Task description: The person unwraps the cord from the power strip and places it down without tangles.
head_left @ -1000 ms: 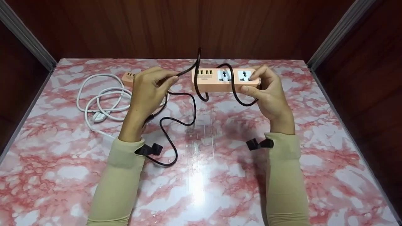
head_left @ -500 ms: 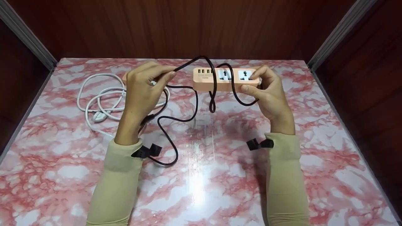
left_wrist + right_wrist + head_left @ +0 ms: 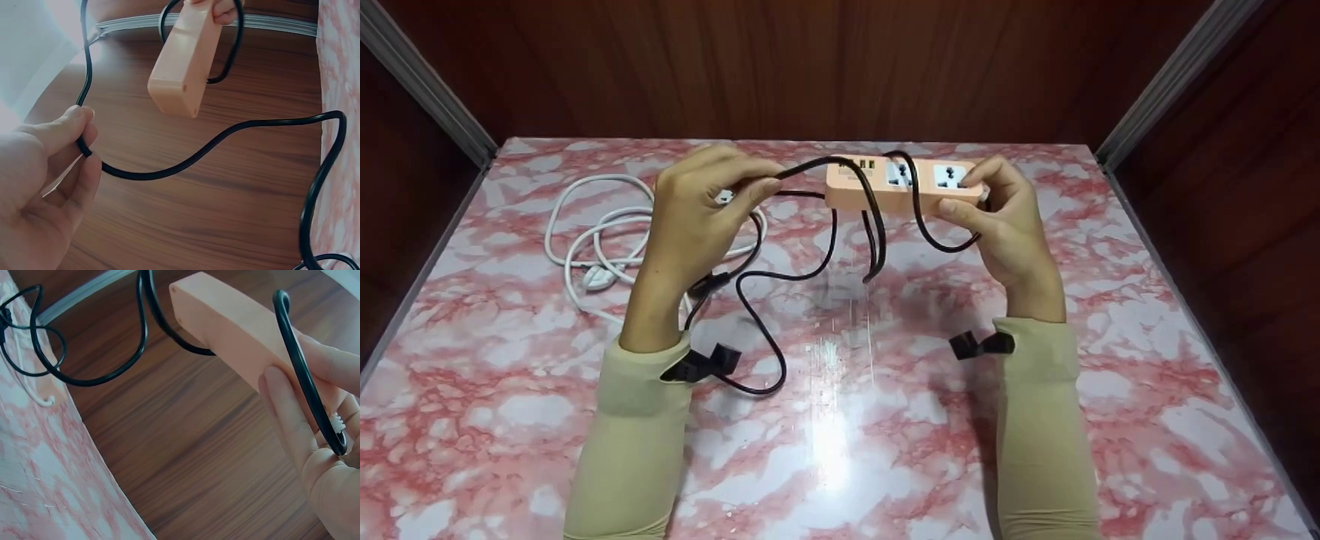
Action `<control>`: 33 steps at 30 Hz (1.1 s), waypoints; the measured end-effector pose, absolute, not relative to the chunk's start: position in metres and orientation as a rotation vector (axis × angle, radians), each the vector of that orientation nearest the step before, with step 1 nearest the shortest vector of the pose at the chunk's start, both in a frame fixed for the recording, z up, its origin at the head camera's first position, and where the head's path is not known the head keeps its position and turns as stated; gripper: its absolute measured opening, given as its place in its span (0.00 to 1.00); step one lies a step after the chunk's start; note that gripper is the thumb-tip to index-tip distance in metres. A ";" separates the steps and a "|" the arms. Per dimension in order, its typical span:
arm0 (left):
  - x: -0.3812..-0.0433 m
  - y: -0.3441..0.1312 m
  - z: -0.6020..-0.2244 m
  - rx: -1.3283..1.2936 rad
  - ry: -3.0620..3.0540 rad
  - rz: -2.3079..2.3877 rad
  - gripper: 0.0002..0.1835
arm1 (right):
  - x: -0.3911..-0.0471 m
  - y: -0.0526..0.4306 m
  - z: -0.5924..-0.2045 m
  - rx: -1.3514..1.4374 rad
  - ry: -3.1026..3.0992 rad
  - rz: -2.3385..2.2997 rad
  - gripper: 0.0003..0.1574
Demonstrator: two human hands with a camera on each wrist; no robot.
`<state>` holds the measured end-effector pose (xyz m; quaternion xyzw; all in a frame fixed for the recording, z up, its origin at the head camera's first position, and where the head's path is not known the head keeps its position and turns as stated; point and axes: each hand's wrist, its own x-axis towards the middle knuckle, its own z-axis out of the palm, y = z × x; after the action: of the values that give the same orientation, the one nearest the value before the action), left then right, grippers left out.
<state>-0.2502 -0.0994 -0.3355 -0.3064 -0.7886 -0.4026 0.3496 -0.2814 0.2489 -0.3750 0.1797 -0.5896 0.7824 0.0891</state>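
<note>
My right hand (image 3: 1012, 225) grips the right end of a peach power strip (image 3: 859, 199), thumb in front and fingers over the top by a white socket. The strip is held up, with USB ports at its left end. Its black cable (image 3: 301, 365) leaves a white collar (image 3: 337, 423) at the gripped end and loops round the strip. Left of the strip, my left hand (image 3: 690, 217) pinches the black cable (image 3: 146, 176) between thumb and fingertips. From there the cable arcs over the strip's left part and hangs in a narrow loop before it. More cable trails down to the table.
A loosely coiled white cable (image 3: 574, 244) with a white plug (image 3: 598, 278) lies at the left on the marbled table (image 3: 900, 450). My left hand mostly hides a second strip, with one white socket (image 3: 725, 196) showing. Brown wood-grain walls (image 3: 780, 67) enclose the back and sides.
My left hand has moved a little left and toward me. The cable arc has swung from the strip's left end across its front and hangs lower. The strip's left end has risen slightly.
</note>
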 end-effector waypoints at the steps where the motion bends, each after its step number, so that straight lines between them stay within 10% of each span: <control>1: -0.249 -0.100 -0.335 -0.809 -2.043 -1.043 0.08 | -0.281 0.249 -0.375 0.533 -1.756 2.327 0.20; 33: -0.257 -0.126 -0.351 -1.077 -2.722 -1.042 0.07 | -0.278 0.247 -0.374 0.607 -1.707 2.302 0.17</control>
<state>-0.2572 -0.1258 -0.3507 -0.3466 -0.8759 -0.3353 0.0174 -0.2782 0.2469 -0.3744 0.2060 -0.5794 0.7814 0.1058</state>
